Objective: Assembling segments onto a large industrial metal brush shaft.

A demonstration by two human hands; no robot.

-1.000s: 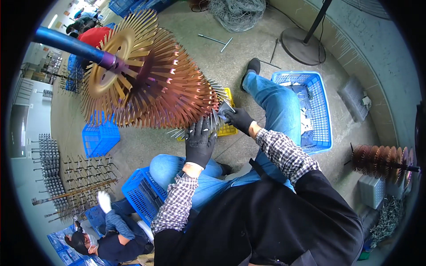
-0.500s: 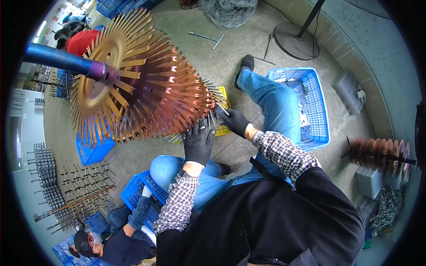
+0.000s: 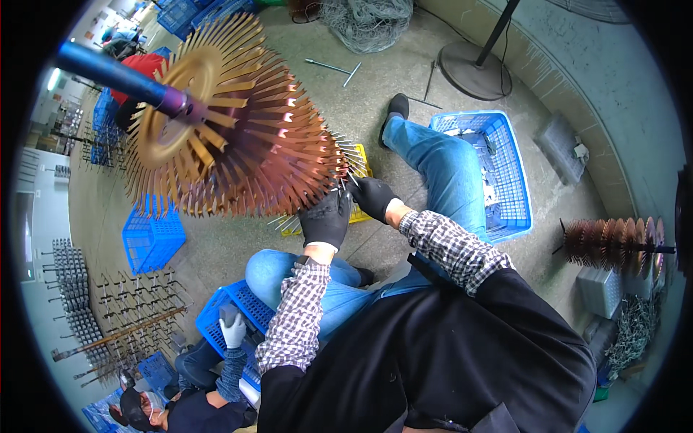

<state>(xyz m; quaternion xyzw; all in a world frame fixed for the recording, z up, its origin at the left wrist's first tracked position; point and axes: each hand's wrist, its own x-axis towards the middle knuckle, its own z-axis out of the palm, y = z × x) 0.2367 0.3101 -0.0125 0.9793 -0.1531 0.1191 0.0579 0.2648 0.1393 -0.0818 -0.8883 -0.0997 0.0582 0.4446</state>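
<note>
A big stack of copper-coloured discs with forked prongs [image 3: 267, 151] fills the upper left, threaded on a thick blue shaft [image 3: 119, 78]. Both my hands wear black gloves and meet at the stack's near right edge. My left hand [image 3: 325, 219] is closed against the lowest prongs, its fingertips partly hidden there. Close beside it, my right hand [image 3: 374, 198] pinches a thin silvery metal piece [image 3: 353, 177] at the prong tips. Behind my hands lies a yellow basket [image 3: 361, 162], with thin metal rods showing around it.
A blue basket [image 3: 525, 173] holding small pieces stands by my right leg. Another blue basket [image 3: 238, 292] is at my left, where a co-worker's gloved hand [image 3: 232, 330] reaches in. A T-handled tool [image 3: 328, 66] lies on the floor near a round stand base [image 3: 473, 71].
The stack and shaft have shifted slightly in the picture. My left fingers, spread before, have drawn together at the prongs. My right hand has come closer to them. The co-worker's gloved hand has come into sight.
</note>
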